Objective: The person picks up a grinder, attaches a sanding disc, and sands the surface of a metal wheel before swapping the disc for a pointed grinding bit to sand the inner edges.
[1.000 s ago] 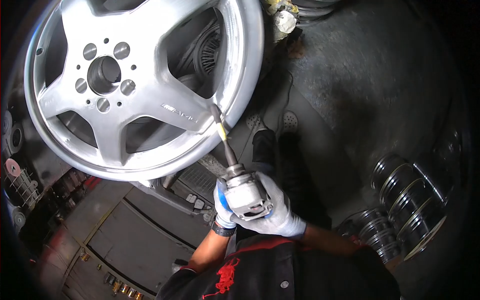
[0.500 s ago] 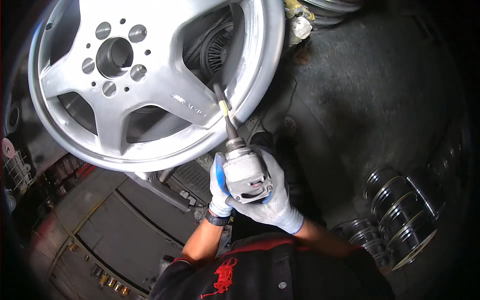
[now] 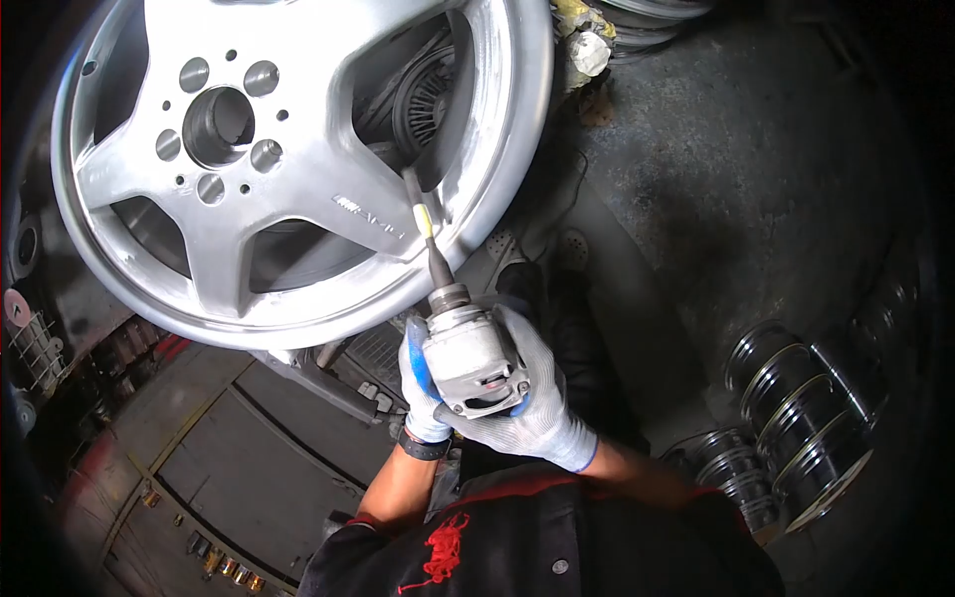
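Both gloved hands are wrapped around a die grinder (image 3: pixel 470 350) with a pale body and a long dark shaft with a yellow band. My left hand (image 3: pixel 422 383) grips its left side, and my right hand (image 3: pixel 542 403) holds the right side and rear. Ahead of them is a bare silver alloy wheel (image 3: pixel 259 204) with wide spokes and lettering on one spoke. The grinder's shaft crosses the wheel's rim beside the lettered spoke, and its slightly blurred tip lies over the opening between two spokes.
Several shiny wheel rims (image 3: pixel 796 418) are stacked on the floor at the right. More rims (image 3: pixel 652 20) lie at the top, near a crumpled yellow-and-white bundle (image 3: pixel 587 50). Another wheel (image 3: pixel 426 109) shows through the spoke opening. Small parts (image 3: pixel 234 569) lie low at the left.
The grinder and both hands have shifted slightly left and down in view, with the shaft now nearer the lettered spoke. The wheel appears a little farther left. The grip stays the same.
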`<state>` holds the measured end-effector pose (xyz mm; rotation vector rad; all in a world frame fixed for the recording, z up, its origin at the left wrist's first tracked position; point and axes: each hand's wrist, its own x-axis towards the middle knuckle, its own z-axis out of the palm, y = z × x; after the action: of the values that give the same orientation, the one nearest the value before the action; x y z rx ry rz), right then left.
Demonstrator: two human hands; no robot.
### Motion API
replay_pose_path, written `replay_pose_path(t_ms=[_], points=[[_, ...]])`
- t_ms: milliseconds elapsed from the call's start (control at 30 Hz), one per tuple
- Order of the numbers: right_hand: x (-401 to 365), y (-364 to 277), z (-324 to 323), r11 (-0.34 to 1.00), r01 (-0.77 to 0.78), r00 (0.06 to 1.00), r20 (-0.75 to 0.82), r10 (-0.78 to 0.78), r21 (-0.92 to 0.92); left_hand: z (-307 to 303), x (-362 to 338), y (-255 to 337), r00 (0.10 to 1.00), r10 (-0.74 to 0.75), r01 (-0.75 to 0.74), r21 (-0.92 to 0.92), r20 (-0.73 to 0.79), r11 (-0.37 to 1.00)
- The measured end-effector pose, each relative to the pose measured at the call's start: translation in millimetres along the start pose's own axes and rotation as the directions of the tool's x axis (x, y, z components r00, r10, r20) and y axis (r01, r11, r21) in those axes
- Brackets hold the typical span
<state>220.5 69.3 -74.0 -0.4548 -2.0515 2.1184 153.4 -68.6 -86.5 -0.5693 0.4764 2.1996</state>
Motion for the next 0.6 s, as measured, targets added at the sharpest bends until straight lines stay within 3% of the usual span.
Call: replay_pose_path(t_ms=[67,167,267,300,333,400,433,467,533,600], points=[[-16,14,1,0.994,-0.072,0.997,0.041,0.069,0.082,-3,-3,-7,0.998,0.003,0.000,0.060,-0.055,0.998],[-34,31,5,0.996,0.013,1.000,-0.026,-0.010,0.084,-18,-11,-17,0.972,-0.025,0.041,0.067,-0.232,0.997],[-33,26,-2,0.998,0.063,0.995,-0.079,-0.060,0.030,-63,-14,-20,0.975,-0.100,0.108,0.029,-0.196,0.994],[-31,22,-5,0.998,0.028,0.996,-0.087,-0.022,0.061,-51,-10,-31,0.906,0.099,0.216,0.652,-0.411,0.727],[-27,17,-9,0.996,-0.007,0.996,-0.093,0.015,0.091,-55,-7,-36,0.918,0.190,0.191,0.807,-0.348,0.558],[-9,10,-19,1.000,0.013,0.999,-0.051,-0.013,-0.001,-50,10,-38,0.940,0.049,0.145,0.527,-0.337,0.837],[-9,15,-21,0.999,0.003,0.998,-0.057,-0.006,-0.048,-48,16,-40,0.933,0.120,0.136,0.642,-0.338,0.755],[-9,21,-22,0.996,-0.006,0.998,-0.061,0.000,-0.094,-61,18,-38,0.970,0.241,0.003,0.993,-0.032,0.122],[-8,19,-21,0.988,0.081,0.990,-0.101,-0.095,-0.135,-69,21,-43,0.946,0.283,-0.151,0.987,0.161,-0.057],[-7,18,-23,0.993,0.048,0.998,-0.037,-0.052,-0.106,-75,18,-46,0.938,0.308,-0.148,0.987,0.158,-0.053]])
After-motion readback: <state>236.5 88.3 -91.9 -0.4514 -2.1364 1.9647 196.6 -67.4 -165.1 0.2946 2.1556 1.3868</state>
